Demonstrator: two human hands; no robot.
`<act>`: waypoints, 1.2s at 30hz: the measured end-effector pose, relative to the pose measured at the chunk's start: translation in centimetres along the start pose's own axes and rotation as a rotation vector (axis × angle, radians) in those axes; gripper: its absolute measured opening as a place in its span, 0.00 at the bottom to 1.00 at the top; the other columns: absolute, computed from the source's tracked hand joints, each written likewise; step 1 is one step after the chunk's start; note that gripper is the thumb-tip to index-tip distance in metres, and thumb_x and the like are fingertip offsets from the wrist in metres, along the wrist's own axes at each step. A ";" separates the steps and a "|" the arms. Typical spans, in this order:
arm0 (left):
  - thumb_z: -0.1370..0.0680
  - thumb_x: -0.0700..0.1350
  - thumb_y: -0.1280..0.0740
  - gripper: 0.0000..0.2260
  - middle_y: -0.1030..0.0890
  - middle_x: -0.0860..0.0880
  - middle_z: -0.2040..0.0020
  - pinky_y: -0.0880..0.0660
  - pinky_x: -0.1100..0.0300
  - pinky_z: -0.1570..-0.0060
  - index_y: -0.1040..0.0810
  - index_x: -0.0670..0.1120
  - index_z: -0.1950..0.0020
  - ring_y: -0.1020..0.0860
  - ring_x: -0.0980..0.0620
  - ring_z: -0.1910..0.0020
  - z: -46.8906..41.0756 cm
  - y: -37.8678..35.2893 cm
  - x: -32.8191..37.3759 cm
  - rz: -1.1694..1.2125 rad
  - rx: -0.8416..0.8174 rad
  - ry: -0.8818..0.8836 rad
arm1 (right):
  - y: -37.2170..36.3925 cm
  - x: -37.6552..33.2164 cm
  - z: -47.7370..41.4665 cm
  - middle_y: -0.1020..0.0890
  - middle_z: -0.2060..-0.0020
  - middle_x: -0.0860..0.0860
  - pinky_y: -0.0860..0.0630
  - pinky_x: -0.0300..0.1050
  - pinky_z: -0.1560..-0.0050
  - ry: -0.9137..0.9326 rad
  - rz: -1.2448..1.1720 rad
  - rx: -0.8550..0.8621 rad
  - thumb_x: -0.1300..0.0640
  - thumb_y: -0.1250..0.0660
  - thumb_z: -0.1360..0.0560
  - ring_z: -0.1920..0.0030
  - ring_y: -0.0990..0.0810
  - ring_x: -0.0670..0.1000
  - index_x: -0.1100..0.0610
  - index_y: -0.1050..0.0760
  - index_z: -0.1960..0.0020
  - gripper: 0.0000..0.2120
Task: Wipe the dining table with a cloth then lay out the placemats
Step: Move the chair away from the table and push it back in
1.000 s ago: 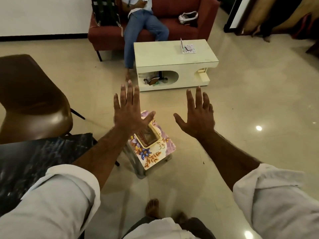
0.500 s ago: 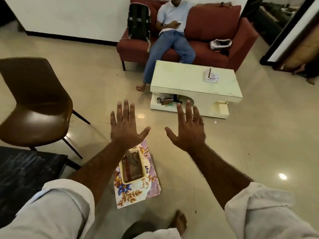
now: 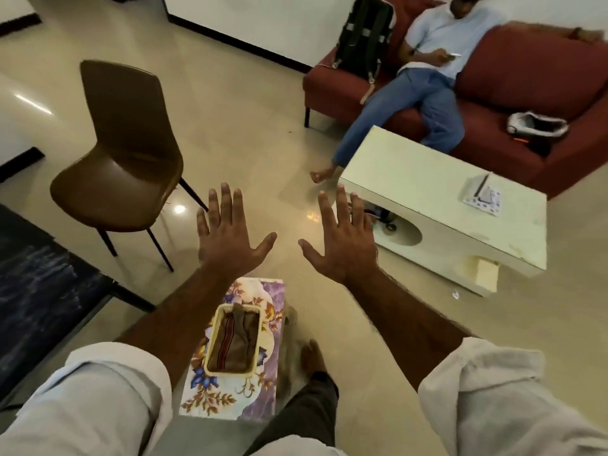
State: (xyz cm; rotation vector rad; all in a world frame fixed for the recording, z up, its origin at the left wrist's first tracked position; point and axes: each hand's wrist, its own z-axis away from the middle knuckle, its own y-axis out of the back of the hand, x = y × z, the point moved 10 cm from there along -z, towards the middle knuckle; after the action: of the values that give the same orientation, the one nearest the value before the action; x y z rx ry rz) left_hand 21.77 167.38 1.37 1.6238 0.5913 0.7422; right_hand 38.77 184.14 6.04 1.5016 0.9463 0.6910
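My left hand [image 3: 227,235] and my right hand [image 3: 342,241] are held out in front of me, palms down, fingers spread, holding nothing. Below them on the floor stands a floral-patterned box [image 3: 230,393] with a cream-rimmed opening, and a brown striped cloth [image 3: 235,343] lies folded inside it. The dark marble dining table [image 3: 36,291] shows at the left edge, only its corner in view. I see no placemats.
A brown chair [image 3: 125,153] stands beside the dining table. A cream coffee table [image 3: 437,205] is to the right, with a red sofa [image 3: 526,77] behind it where a person [image 3: 427,87] sits next to a black backpack [image 3: 365,34]. My bare foot [image 3: 312,357] rests by the box.
My view has turned left and tilted up, so the chair, sofa and coffee table shifted right. Both hands stay spread and empty. The box now sits lower in view.
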 end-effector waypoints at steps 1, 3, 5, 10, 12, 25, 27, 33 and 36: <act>0.22 0.81 0.49 0.56 0.67 0.43 0.10 0.58 0.34 0.14 0.64 0.45 0.10 0.65 0.38 0.11 -1.3 -0.3 -0.5 0.000 0.005 0.030 | -0.6 -0.2 -2.0 0.53 0.10 0.59 0.37 0.74 0.19 0.033 -0.003 -0.010 0.22 0.44 0.21 0.12 0.48 0.68 0.49 0.53 0.09 0.51; 0.23 0.82 0.49 0.56 0.67 0.43 0.10 0.57 0.33 0.14 0.64 0.46 0.09 0.65 0.38 0.11 -3.9 -1.0 -1.8 0.003 0.001 0.099 | -1.5 -0.7 -6.2 0.53 0.10 0.58 0.37 0.74 0.19 0.086 -0.008 -0.028 0.22 0.44 0.22 0.12 0.48 0.67 0.49 0.54 0.09 0.51; 0.23 0.82 0.48 0.57 0.67 0.43 0.10 0.55 0.32 0.14 0.63 0.46 0.09 0.65 0.38 0.11 -6.2 -1.5 -3.1 0.004 0.000 0.164 | -2.2 -1.1 -10.2 0.53 0.10 0.58 0.37 0.74 0.20 0.128 -0.022 -0.041 0.22 0.43 0.21 0.12 0.48 0.67 0.48 0.54 0.09 0.51; 0.24 0.82 0.48 0.57 0.61 0.43 0.09 0.51 0.32 0.14 0.59 0.45 0.09 0.61 0.38 0.10 -11.4 0.0 -7.1 -0.037 0.055 0.325 | -3.2 -2.8 -20.1 0.55 0.10 0.57 0.39 0.74 0.18 0.274 -0.045 -0.052 0.23 0.42 0.21 0.12 0.49 0.68 0.49 0.54 0.09 0.51; 0.24 0.82 0.48 0.56 0.60 0.42 0.09 0.50 0.32 0.14 0.58 0.45 0.09 0.59 0.36 0.10 -12.9 0.7 -8.5 -0.053 0.068 0.387 | -3.8 -3.9 -23.6 0.57 0.10 0.57 0.39 0.74 0.18 0.329 -0.057 -0.061 0.23 0.42 0.21 0.12 0.51 0.68 0.49 0.56 0.09 0.52; 0.23 0.79 0.41 0.56 0.60 0.40 0.09 0.50 0.29 0.15 0.57 0.45 0.09 0.58 0.36 0.10 -25.2 3.5 -18.3 -0.213 0.217 0.670 | -7.2 -15.2 -45.8 0.57 0.10 0.61 0.33 0.70 0.22 0.692 -0.139 0.014 0.24 0.43 0.21 0.12 0.50 0.69 0.52 0.54 0.09 0.52; 0.22 0.78 0.40 0.55 0.59 0.40 0.09 0.50 0.29 0.15 0.57 0.45 0.08 0.58 0.36 0.10 -28.0 4.7 -19.4 -0.273 0.259 0.699 | -7.3 -17.3 -49.7 0.55 0.10 0.62 0.32 0.70 0.23 0.737 -0.146 0.025 0.24 0.44 0.21 0.12 0.48 0.69 0.52 0.52 0.09 0.51; 0.22 0.79 0.40 0.56 0.62 0.40 0.09 0.56 0.30 0.14 0.59 0.45 0.08 0.61 0.36 0.10 -33.0 6.3 -23.7 -0.279 0.274 0.826 | -8.0 -23.8 -58.0 0.53 0.10 0.62 0.32 0.68 0.23 0.851 -0.186 0.012 0.24 0.44 0.21 0.12 0.48 0.69 0.52 0.52 0.09 0.51; 0.22 0.79 0.40 0.56 0.63 0.40 0.09 0.56 0.30 0.15 0.60 0.46 0.09 0.62 0.36 0.10 -34.5 6.6 -26.4 -0.286 0.289 0.868 | -8.6 -26.7 -60.9 0.53 0.11 0.62 0.32 0.69 0.23 0.908 -0.197 0.023 0.24 0.43 0.21 0.12 0.47 0.69 0.52 0.52 0.09 0.51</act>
State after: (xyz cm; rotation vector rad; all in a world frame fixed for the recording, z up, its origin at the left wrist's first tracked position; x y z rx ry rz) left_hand -21.72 169.73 7.52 1.3714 1.5740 1.1778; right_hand -27.80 191.89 9.25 1.0631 1.7512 1.2509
